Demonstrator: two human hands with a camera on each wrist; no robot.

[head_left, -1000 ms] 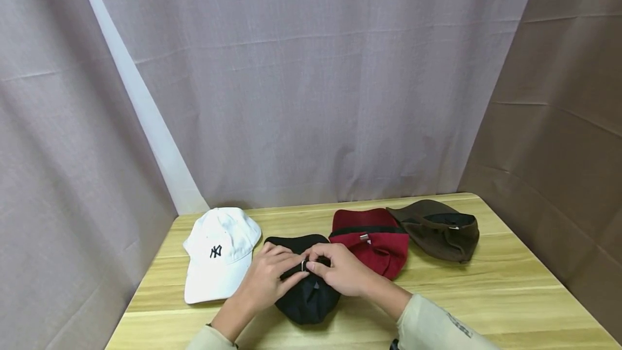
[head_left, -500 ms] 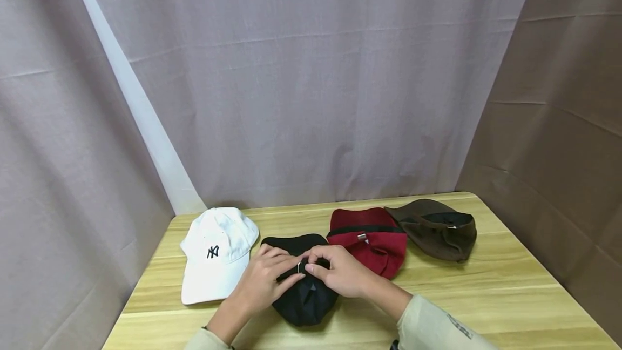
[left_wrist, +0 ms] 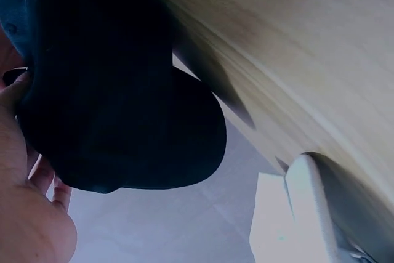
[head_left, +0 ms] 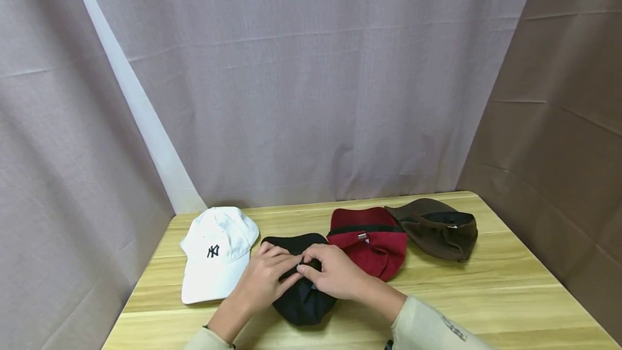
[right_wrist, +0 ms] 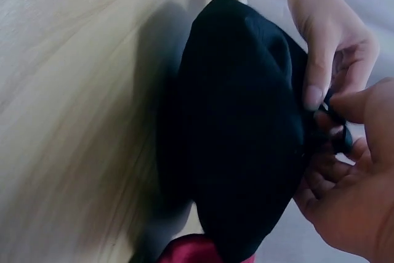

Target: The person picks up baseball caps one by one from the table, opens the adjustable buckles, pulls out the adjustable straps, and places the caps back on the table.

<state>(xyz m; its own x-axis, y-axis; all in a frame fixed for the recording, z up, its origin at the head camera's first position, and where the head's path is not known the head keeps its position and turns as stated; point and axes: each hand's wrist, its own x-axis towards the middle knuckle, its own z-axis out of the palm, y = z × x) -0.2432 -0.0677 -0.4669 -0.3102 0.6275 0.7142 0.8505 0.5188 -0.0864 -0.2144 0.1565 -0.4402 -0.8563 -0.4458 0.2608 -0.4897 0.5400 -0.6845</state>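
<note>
A black cap [head_left: 303, 304] lies at the middle of the table's near side, its underside and back strap turned toward me. My left hand [head_left: 267, 274] grips the cap's strap area from the left, thumb below and fingers above. From the right, my right hand [head_left: 335, 271] pinches the strap between thumb and forefinger, close to the left fingertips. In the right wrist view a loop of the black strap [right_wrist: 341, 140] shows between the two hands. The buckle is hidden behind the fingers in the head view. The black cap [left_wrist: 117, 109] fills much of the left wrist view.
To the left lies a white cap [head_left: 223, 255] with a dark emblem. A red cap [head_left: 369, 250] sits just right of the black one, and a brown cap [head_left: 442, 236] touches it farther right. Grey curtains [head_left: 311, 96] hang behind the wooden table [head_left: 486, 301].
My right hand has shifted slightly left along the strap toward the left fingers, covering the metal buckle that showed before. My left hand and the other caps stay put.
</note>
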